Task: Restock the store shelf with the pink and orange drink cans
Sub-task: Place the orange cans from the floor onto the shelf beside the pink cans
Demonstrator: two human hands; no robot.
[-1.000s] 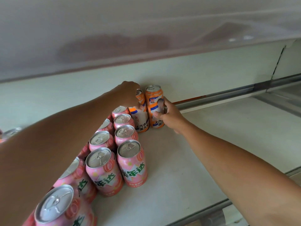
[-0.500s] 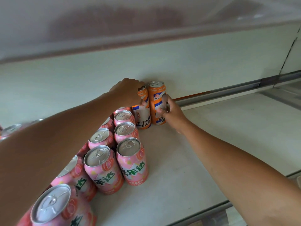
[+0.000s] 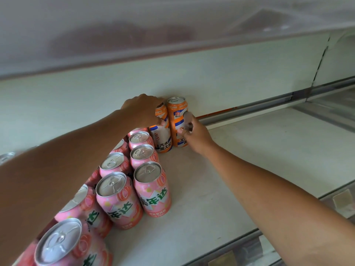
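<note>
Two tall orange cans stand side by side against the back wall of the shelf (image 3: 240,169). My left hand (image 3: 143,109) grips the left orange can (image 3: 162,139) from above, hiding its top. My right hand (image 3: 194,132) holds the right orange can (image 3: 176,116) at its side, thumb across the label. Several pink cans (image 3: 151,189) stand in rows in front of and to the left of the orange ones, running toward me. My left forearm hides part of these rows.
The white back wall (image 3: 230,77) stands right behind the orange cans. The underside of the shelf above (image 3: 172,25) hangs low overhead. A metal rail (image 3: 259,106) runs along the back right, and the shelf's front edge strip (image 3: 240,244) lies at the lower right.
Both hands stay on the two orange cans at the back wall. The cans have shifted only slightly; the view has moved a little closer and upward.
</note>
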